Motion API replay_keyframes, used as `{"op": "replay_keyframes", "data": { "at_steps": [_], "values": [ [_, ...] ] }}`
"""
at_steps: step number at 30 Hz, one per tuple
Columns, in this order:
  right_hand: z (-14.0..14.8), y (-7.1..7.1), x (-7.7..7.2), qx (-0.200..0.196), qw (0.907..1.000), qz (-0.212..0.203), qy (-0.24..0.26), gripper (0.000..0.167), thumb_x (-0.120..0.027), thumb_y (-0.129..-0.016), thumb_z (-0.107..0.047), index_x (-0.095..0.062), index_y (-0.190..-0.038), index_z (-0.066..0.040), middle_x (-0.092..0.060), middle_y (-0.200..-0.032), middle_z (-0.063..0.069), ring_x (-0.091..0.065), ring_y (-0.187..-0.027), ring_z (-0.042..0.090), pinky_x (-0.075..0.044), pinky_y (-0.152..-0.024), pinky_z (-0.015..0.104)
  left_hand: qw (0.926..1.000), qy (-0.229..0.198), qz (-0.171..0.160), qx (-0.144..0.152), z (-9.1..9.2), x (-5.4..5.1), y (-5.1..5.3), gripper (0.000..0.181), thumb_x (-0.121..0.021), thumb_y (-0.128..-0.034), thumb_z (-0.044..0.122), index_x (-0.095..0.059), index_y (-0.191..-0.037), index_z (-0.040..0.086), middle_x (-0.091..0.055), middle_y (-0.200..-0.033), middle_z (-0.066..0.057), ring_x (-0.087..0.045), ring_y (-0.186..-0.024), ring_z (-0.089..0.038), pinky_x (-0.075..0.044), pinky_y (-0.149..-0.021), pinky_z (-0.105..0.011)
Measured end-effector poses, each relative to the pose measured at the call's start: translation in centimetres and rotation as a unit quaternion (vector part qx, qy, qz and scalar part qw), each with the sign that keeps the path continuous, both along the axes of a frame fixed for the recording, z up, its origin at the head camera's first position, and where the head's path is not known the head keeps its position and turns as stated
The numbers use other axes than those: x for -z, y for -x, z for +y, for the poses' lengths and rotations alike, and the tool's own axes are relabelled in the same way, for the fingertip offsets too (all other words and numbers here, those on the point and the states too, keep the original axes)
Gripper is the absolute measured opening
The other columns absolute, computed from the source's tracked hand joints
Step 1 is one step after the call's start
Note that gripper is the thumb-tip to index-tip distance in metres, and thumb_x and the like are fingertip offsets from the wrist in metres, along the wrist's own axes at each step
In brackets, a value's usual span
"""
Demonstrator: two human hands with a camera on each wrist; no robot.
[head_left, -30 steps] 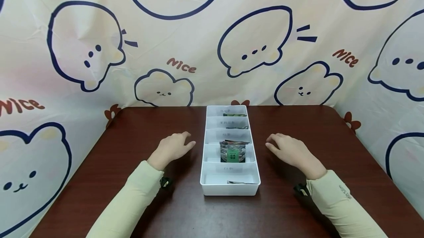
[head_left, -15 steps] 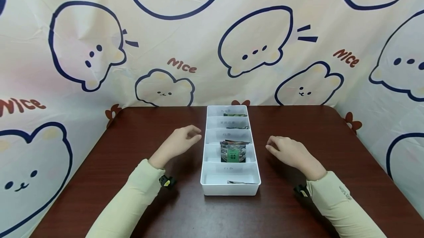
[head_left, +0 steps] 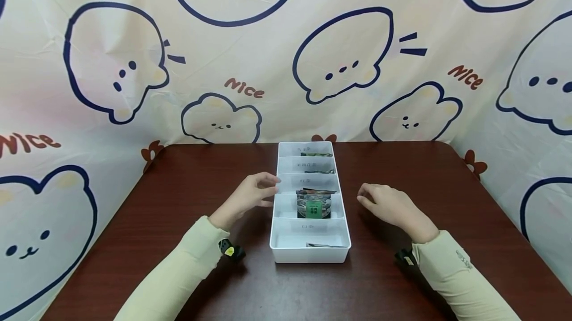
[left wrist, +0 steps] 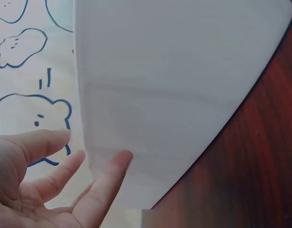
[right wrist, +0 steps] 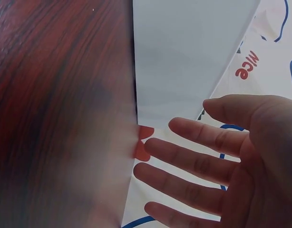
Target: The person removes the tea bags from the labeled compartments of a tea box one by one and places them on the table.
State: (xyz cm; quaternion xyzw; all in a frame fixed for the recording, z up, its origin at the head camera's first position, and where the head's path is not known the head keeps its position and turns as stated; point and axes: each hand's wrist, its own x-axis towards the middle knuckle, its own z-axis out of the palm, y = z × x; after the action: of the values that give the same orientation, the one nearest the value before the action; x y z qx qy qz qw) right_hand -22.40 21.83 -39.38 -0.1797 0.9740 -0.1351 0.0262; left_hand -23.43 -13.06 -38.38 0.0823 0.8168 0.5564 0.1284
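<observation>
White divided box (head_left: 310,256) on dark worktop (head_left: 201,167), long axis twelve to six o'clock. Left hand (head_left: 250,196) at its nine o'clock side, grip released, fingertips right by the wall; contact can't be told. Right hand (head_left: 395,205) at three o'clock, apart from box, grip released. Green-labelled packet (head_left: 314,207) upright in second compartment from the six o'clock end.

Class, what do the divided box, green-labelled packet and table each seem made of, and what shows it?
Divided box: probably white plastic, smooth and satiny; thin walls, rounded corners.
Green-labelled packet: perhaps foil or plastic film; it looks thin and printed, but is too small to be sure.
Table: wood or wood-look laminate, fairly glossy; streaky grain, soft reflections.
</observation>
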Motion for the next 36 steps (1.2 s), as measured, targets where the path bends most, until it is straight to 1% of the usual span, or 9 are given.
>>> {"op": "replay_keyframes", "data": {
  "at_steps": [8, 16, 19, 23, 26, 28, 33, 35, 36],
  "values": [
    [0.1, -0.1, 0.0, -0.004, 1.0, 0.004, 0.004, 0.016, -0.056, -0.097, -0.026, -0.065, -0.105, -0.016, -0.066, -0.088, -0.003, -0.054, -0.07, 0.011, -0.049, -0.062, 0.03, 0.9998, 0.001, -0.013, -0.014, 0.3, 0.6, 0.2, 0.033, -0.065, -0.0905, 0.006, -0.06, -0.122, -0.001, -0.058, -0.125, -0.021, -0.065, -0.098, -0.028, -0.058, -0.083, -0.044],
    [-0.1, -0.8, -0.9, -0.017, 0.9994, 0.019, 0.025, 0.017, -0.055, -0.098, -0.029, -0.066, -0.106, -0.018, -0.068, -0.096, -0.003, -0.06, -0.08, 0.012, -0.055, -0.07, 0.038, 0.9997, 0.002, -0.015, -0.02, 0.3, 0.7, 0.3, 0.032, -0.068, -0.0888, 0.006, -0.061, -0.12, 0.001, -0.059, -0.124, -0.02, -0.065, -0.095, -0.027, -0.059, -0.081, -0.041],
    [-0.4, -1.4, -1.6, -0.02, 0.9983, 0.018, 0.051, 0.019, -0.055, -0.098, -0.029, -0.066, -0.109, -0.017, -0.069, -0.101, -0.002, -0.061, -0.086, 0.014, -0.056, -0.075, 0.041, 0.9996, 0.0, -0.018, -0.021, 0.3, 0.9, 0.4, 0.032, -0.068, -0.0885, 0.007, -0.061, -0.12, 0.001, -0.059, -0.124, -0.02, -0.066, -0.094, -0.026, -0.059, -0.08, -0.04],
    [-0.8, -2.7, -2.8, -0.033, 0.9917, 0.006, 0.124, 0.016, -0.056, -0.098, -0.029, -0.065, -0.11, -0.022, -0.068, -0.107, -0.004, -0.062, -0.094, 0.014, -0.056, -0.082, 0.041, 0.9995, -0.001, -0.02, -0.023, 0.2, 1.0, 0.6, 0.032, -0.068, -0.0887, 0.007, -0.061, -0.119, 0.002, -0.059, -0.123, -0.02, -0.066, -0.095, -0.026, -0.059, -0.08, -0.04],
    [-1.2, -3.9, -3.7, -0.051, 0.9786, -0.016, 0.199, 0.014, -0.056, -0.098, -0.031, -0.063, -0.11, -0.028, -0.067, -0.109, -0.007, -0.062, -0.097, 0.013, -0.055, -0.083, 0.037, 0.9995, -0.001, -0.021, -0.023, 0.2, 1.0, 0.6, 0.031, -0.068, -0.0889, 0.007, -0.061, -0.119, 0.001, -0.059, -0.123, -0.02, -0.066, -0.096, -0.027, -0.059, -0.079, -0.041],
    [-1.5, -4.6, -4.0, -0.072, 0.9652, -0.036, 0.249, 0.016, -0.056, -0.099, -0.032, -0.063, -0.112, -0.027, -0.067, -0.111, -0.005, -0.063, -0.098, 0.014, -0.055, -0.084, 0.033, 0.9995, -0.003, -0.021, -0.023, 0.2, 1.1, 0.7, 0.031, -0.067, -0.0888, 0.006, -0.061, -0.119, 0.001, -0.059, -0.123, -0.02, -0.066, -0.097, -0.029, -0.059, -0.079, -0.041],
    [-2.2, -6.1, -4.0, -0.123, 0.9214, -0.092, 0.357, 0.018, -0.058, -0.098, -0.023, -0.063, -0.114, -0.017, -0.066, -0.113, 0.01, -0.064, -0.101, 0.016, -0.055, -0.086, 0.026, 0.9995, -0.005, -0.021, -0.023, 0.2, 1.1, 0.7, 0.032, -0.067, -0.0883, 0.005, -0.061, -0.119, 0.0, -0.058, -0.122, -0.02, -0.065, -0.097, -0.03, -0.06, -0.079, -0.041],
    [-2.4, -6.5, -3.8, -0.134, 0.9086, -0.111, 0.38, 0.018, -0.059, -0.097, -0.018, -0.062, -0.114, -0.013, -0.065, -0.113, 0.013, -0.064, -0.102, 0.016, -0.055, -0.086, 0.025, 0.9995, -0.004, -0.02, -0.023, 0.2, 1.1, 0.7, 0.031, -0.068, -0.0882, 0.005, -0.061, -0.119, 0.0, -0.059, -0.122, -0.02, -0.065, -0.096, -0.029, -0.059, -0.079, -0.041],
    [-2.5, -6.6, -3.6, -0.138, 0.9055, -0.117, 0.384, 0.018, -0.059, -0.097, -0.017, -0.062, -0.114, -0.011, -0.065, -0.112, 0.014, -0.064, -0.101, 0.016, -0.055, -0.086, 0.025, 0.9995, -0.003, -0.021, -0.024, 0.2, 1.1, 0.7, 0.031, -0.068, -0.0881, 0.005, -0.061, -0.118, 0.0, -0.059, -0.122, -0.02, -0.065, -0.096, -0.029, -0.059, -0.079, -0.041]
  ]
}}
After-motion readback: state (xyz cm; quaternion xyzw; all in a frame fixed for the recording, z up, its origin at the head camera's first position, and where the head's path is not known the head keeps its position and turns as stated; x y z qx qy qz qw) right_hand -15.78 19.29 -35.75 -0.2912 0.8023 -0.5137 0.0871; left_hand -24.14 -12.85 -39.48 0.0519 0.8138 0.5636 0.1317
